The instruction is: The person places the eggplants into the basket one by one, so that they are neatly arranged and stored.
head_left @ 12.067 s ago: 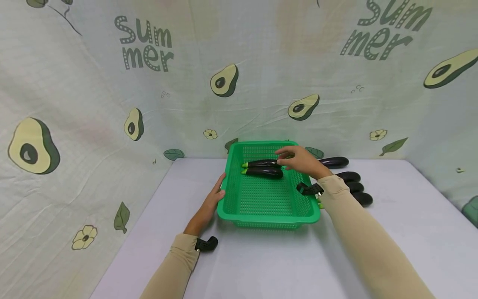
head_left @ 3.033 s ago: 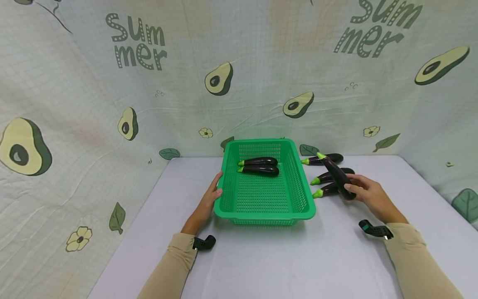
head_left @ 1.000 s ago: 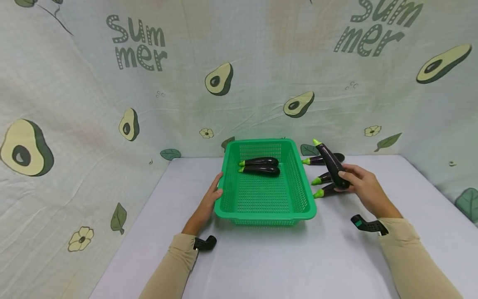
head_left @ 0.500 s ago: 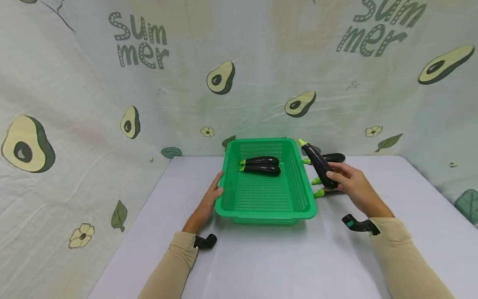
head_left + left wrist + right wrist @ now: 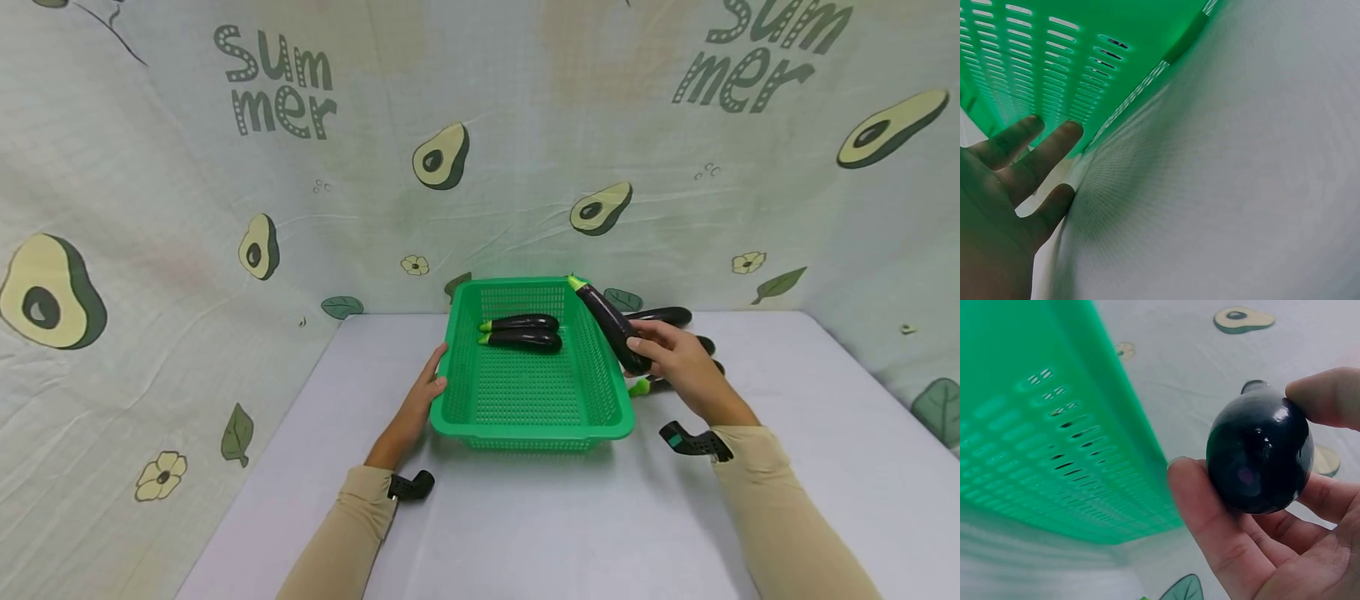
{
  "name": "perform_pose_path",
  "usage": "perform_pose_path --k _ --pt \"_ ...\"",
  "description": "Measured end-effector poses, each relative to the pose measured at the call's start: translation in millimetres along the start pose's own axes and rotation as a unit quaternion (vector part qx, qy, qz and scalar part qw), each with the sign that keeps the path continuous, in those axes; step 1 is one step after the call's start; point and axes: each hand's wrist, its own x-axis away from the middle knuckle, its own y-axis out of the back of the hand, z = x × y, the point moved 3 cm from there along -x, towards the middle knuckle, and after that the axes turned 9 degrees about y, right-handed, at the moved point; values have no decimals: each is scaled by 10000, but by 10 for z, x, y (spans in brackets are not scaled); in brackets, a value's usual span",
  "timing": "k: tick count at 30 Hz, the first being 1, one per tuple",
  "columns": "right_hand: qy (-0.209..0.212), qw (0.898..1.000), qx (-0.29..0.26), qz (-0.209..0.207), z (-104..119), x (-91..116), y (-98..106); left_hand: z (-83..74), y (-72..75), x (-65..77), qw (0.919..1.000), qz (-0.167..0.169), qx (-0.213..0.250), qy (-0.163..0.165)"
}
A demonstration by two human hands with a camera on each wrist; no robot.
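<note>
My right hand [image 5: 688, 369] grips a tilted eggplant [image 5: 606, 319] beside the green basket [image 5: 528, 432]! And there's my left hand [image 5: 412, 410], fingers spread, against the basket's left side.

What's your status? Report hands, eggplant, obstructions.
Left hand at green basket, left side. Right hand gripping eggplant near basket's right side. Two eggplants inside; no obstruction visible.

A basket [image 5: 532, 432] stands on the table [image 5: 525, 525], two eggplants [image 5: 522, 339] in its far half, three loose eggplants [image 5: 671, 316] to its right, a held eggplant [image 5: 607, 320] near its right rim.
</note>
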Motion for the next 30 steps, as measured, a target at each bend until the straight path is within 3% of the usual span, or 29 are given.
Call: perform_pose_path --k 7,19,26,30 --pt "9 10000 34 45 69 -52 -15 5 -5 -4 10000 38 13 -84" --pt "96 9989 -390 235 108 -130 -54 13 -6 2 9999 64 -10 -85" --pt "48 9992 113 378 113 -177 -26 35 -1 2 10000 62 -26 -9" --pt "67 9991 127 398 124 -218 -31 37 4 -2 10000 46 -18 -12"
